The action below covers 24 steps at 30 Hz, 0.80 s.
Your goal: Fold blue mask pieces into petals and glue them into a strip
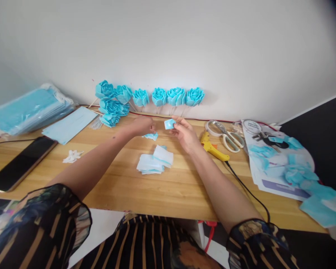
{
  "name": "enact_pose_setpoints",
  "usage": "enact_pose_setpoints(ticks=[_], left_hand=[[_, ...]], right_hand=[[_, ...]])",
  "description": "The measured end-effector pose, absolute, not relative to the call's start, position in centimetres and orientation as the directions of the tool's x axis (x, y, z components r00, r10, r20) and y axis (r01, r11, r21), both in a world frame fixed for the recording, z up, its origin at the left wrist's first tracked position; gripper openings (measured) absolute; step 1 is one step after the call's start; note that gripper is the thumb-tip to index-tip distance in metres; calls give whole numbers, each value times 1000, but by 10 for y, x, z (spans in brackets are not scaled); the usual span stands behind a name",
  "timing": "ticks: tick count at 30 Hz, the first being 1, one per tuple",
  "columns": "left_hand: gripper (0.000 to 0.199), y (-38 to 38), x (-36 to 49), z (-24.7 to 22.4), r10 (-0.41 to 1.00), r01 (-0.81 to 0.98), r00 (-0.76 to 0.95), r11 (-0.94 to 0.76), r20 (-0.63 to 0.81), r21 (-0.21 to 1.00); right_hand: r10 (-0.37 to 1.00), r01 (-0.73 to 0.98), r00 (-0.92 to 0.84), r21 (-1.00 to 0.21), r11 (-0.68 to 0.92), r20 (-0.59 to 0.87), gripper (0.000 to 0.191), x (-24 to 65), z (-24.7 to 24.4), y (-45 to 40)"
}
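Observation:
Pinched between the fingertips of my right hand [185,135] is a small blue-and-white fabric piece [169,124], raised above the table. My left hand [142,125] is closed with its fingers curled down; whatever it may hold is hidden. Just below it lie small blue petal pieces [151,136]. Nearer to me sits a loose stack of cut fabric squares [152,162], pale blue and white. A yellow hot glue gun [215,148] rests to the right of my right forearm.
Blue fabric roses [159,97] on sticks line the wall. Scissors [233,139] and a tape roll [214,128] lie right, beside fabric scraps [280,164] on paper. Left are a phone [21,162], packed face masks [30,108], a flat blue sheet [70,124] and white bits [72,156].

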State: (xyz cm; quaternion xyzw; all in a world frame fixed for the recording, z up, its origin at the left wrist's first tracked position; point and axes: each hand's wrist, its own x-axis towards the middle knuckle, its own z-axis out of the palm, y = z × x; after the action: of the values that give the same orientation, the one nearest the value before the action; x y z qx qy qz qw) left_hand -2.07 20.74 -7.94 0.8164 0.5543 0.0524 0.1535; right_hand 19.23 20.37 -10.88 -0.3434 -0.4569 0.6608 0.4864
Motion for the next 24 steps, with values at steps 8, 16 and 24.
enact_pose_setpoints(ticks=[8,16,24], left_hand=[[4,198,-32,-82,932,790,363,-301,-13,534],[22,146,-53,-60,971,371,182,-213,155,904],[24,111,-53,-56,950,233,267,-224,160,946]], right_hand=[[940,-257,-338,-965,-50,41,38,192,-98,199],[885,-238,-439,-970,55,158,28,203,-60,174],[820,-65,-570,-997,28,61,35,205,-66,146]])
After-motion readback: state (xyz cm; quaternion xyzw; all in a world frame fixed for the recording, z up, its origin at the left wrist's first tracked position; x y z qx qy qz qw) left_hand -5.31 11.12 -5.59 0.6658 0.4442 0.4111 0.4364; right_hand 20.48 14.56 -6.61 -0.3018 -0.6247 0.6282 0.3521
